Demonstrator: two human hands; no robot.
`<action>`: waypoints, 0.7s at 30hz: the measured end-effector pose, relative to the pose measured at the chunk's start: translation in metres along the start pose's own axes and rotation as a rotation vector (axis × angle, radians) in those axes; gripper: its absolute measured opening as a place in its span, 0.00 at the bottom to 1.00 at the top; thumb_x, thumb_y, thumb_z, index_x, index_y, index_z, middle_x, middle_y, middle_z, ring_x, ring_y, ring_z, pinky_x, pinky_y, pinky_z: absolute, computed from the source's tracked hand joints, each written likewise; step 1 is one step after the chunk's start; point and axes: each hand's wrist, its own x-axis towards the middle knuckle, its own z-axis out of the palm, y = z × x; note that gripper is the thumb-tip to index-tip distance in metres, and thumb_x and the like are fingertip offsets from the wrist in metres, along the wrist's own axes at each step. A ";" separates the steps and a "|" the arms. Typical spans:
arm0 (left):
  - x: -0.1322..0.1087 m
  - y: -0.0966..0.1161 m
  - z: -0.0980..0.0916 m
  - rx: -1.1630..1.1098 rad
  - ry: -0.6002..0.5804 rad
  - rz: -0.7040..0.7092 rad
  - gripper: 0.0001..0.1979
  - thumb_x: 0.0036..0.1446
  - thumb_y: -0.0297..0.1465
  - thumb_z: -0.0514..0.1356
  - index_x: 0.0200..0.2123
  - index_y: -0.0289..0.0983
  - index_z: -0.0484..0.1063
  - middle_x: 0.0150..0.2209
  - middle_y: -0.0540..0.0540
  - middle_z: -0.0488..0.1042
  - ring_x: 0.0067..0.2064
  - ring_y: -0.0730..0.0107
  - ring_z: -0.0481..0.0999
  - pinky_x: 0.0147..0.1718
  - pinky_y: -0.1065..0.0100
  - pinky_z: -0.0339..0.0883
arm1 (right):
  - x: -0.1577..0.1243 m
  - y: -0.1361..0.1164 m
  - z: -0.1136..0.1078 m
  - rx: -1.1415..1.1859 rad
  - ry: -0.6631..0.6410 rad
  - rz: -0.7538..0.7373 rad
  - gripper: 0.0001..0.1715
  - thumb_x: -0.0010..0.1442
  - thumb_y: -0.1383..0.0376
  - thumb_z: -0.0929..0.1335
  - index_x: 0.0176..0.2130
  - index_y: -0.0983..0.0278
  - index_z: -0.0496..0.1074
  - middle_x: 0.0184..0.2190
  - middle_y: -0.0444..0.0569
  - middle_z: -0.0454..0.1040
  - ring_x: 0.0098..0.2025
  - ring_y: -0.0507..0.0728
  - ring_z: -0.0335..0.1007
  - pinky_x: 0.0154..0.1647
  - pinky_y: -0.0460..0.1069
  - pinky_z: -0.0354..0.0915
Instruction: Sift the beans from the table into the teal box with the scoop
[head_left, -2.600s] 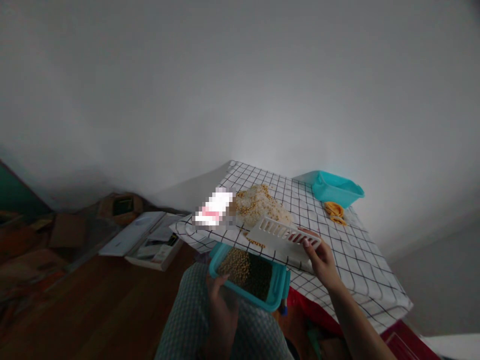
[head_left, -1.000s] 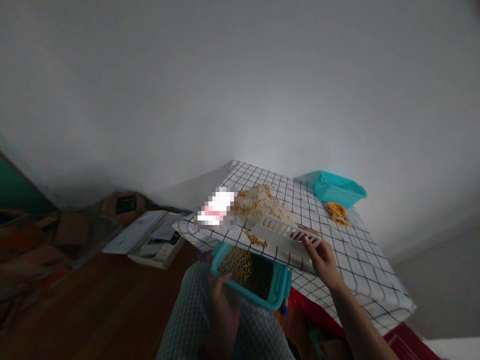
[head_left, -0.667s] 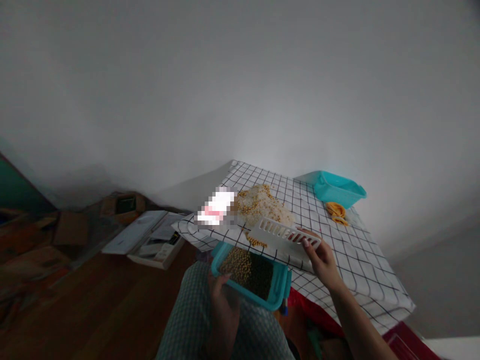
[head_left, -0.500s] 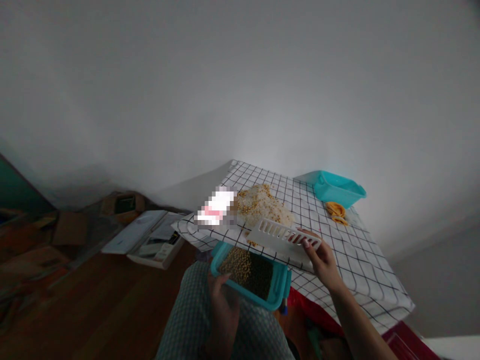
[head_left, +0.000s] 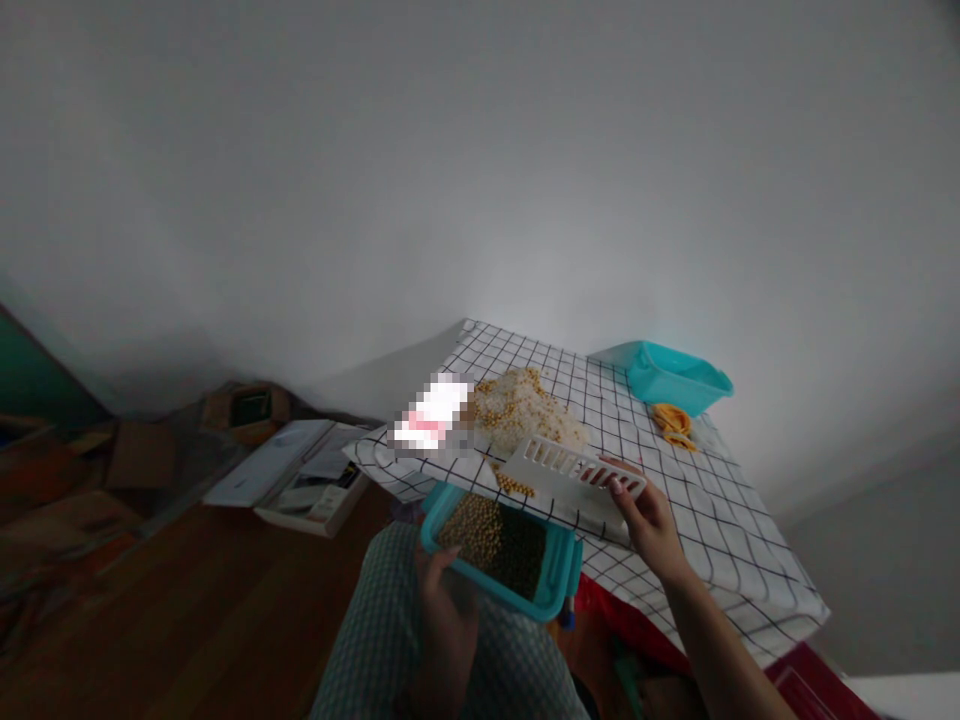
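Observation:
My left hand (head_left: 442, 600) grips a teal rectangular container (head_left: 559, 578) from below, over my lap at the table's near edge. It holds yellow beans on its left side and dark beans on its right. My right hand (head_left: 643, 512) is closed on a white slotted plastic tray (head_left: 564, 472), tilted above the checked tablecloth (head_left: 697, 520). The tray's far end reaches a pile of mixed pale grains and yellow beans (head_left: 521, 412). A few yellow beans (head_left: 513, 485) lie by the tray's lower edge.
A second teal tub (head_left: 671, 375) stands at the table's back right, with orange peel-like scraps (head_left: 673, 423) beside it. A blurred white patch (head_left: 431, 417) lies left of the pile. Books and papers (head_left: 300, 475) and cardboard boxes (head_left: 139, 455) lie on the wooden floor to the left.
The white tray has rocked slightly back and forth against the pile. A few yellow beans have shown and shifted at its lower edge. The teal container has stayed almost still.

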 end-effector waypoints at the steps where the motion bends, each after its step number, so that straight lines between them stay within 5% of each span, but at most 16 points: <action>1: -0.001 0.001 0.001 -0.023 -0.008 -0.007 0.18 0.48 0.31 0.69 0.45 0.46 0.78 0.47 0.45 0.85 0.49 0.54 0.85 0.50 0.56 0.79 | 0.000 -0.001 0.001 -0.008 -0.003 -0.003 0.27 0.75 0.39 0.74 0.54 0.55 0.90 0.54 0.57 0.92 0.57 0.71 0.90 0.62 0.65 0.83; 12: 0.002 0.002 -0.001 -0.099 -0.008 -0.050 0.22 0.47 0.29 0.70 0.48 0.44 0.80 0.48 0.45 0.87 0.50 0.54 0.86 0.47 0.58 0.81 | -0.007 -0.007 -0.002 0.012 -0.008 -0.018 0.24 0.74 0.40 0.76 0.52 0.54 0.91 0.53 0.55 0.92 0.54 0.68 0.91 0.55 0.60 0.85; 17: -0.002 0.010 0.003 -0.114 0.013 -0.047 0.20 0.44 0.28 0.70 0.44 0.44 0.79 0.46 0.46 0.87 0.47 0.54 0.87 0.47 0.57 0.83 | 0.008 -0.001 0.002 0.036 0.116 -0.017 0.28 0.72 0.37 0.76 0.54 0.55 0.90 0.54 0.56 0.92 0.58 0.71 0.89 0.64 0.66 0.81; 21: 0.004 0.010 -0.003 -0.028 0.033 0.020 0.16 0.46 0.30 0.70 0.41 0.45 0.77 0.46 0.44 0.87 0.47 0.52 0.87 0.46 0.55 0.83 | 0.021 0.002 0.016 0.041 0.082 -0.028 0.29 0.73 0.37 0.75 0.54 0.55 0.89 0.56 0.56 0.91 0.61 0.72 0.87 0.70 0.70 0.77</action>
